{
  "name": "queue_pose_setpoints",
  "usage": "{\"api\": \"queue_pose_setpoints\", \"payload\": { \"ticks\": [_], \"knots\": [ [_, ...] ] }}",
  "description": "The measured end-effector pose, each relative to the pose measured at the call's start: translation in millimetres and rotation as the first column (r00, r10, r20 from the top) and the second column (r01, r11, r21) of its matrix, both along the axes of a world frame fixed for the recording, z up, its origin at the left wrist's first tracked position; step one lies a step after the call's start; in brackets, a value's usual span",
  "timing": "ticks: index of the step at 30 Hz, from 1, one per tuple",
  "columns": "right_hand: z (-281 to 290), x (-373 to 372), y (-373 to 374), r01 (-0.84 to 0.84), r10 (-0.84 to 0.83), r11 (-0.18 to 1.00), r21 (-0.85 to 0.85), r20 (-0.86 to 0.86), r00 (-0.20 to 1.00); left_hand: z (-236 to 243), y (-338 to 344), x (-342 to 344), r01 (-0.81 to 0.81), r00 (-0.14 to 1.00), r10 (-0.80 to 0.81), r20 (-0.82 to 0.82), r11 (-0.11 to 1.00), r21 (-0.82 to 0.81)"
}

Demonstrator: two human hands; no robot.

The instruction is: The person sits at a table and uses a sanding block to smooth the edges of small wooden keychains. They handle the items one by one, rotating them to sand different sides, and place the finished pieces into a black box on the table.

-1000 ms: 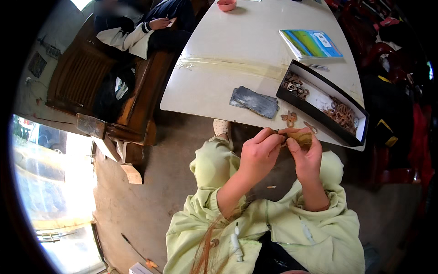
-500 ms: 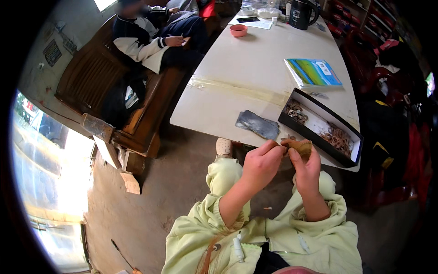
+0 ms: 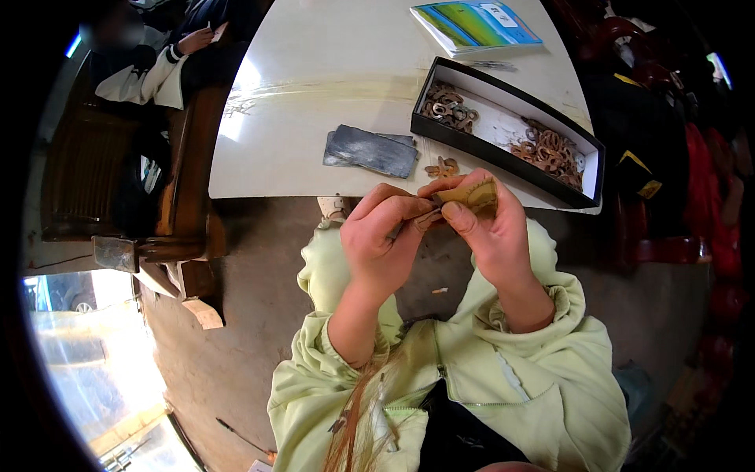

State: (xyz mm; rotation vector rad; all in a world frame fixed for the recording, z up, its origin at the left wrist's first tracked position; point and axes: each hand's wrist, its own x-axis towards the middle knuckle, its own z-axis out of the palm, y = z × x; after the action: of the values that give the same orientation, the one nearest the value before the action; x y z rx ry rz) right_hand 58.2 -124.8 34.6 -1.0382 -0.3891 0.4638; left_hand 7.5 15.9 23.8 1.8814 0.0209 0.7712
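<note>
My left hand [image 3: 383,240] and my right hand [image 3: 489,234] meet in front of me, just below the white table's near edge [image 3: 314,185]. My right hand grips a folded tan piece of sandpaper [image 3: 472,193]. My left hand pinches a small brown piece [image 3: 429,219] against it. A few small wooden rings [image 3: 443,167] lie on the table just above my hands. Behind them stands a long black box [image 3: 586,169] with a white inside, holding several brown rings at each end.
A dark grey sheet [image 3: 371,150] lies on the table left of the rings. A green-blue booklet [image 3: 474,22] lies at the far side. A person in dark and white clothes [image 3: 161,59] sits on a wooden bench [image 3: 185,173] at the upper left. The floor is bare concrete.
My head has tilted and come closer, so the table and hands look larger. My hands stay together at the tan piece, with the fingers shifting slightly.
</note>
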Motion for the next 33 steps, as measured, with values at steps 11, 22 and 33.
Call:
{"api": "queue_pose_setpoints", "payload": {
  "ticks": [11, 22, 33],
  "knots": [
    [-2, 3, 0, 0.006, -0.003, 0.999, -0.039, 0.063, 0.998, -2, -3, 0, -0.018, 1.0, 0.017, 0.011, 0.998, 0.053],
    [-2, 1, 3, 0.025, -0.018, 0.995, -0.101, 0.067, 0.998, -6, 0, 1, -0.004, 1.0, 0.002, 0.009, 0.983, 0.184],
    [-8, 0, 1, 0.044, -0.031, 0.99, -0.13, 0.104, 0.994, -4, 0, -1, 0.008, 0.999, -0.001, -0.048, 0.99, 0.142]
  ]
}}
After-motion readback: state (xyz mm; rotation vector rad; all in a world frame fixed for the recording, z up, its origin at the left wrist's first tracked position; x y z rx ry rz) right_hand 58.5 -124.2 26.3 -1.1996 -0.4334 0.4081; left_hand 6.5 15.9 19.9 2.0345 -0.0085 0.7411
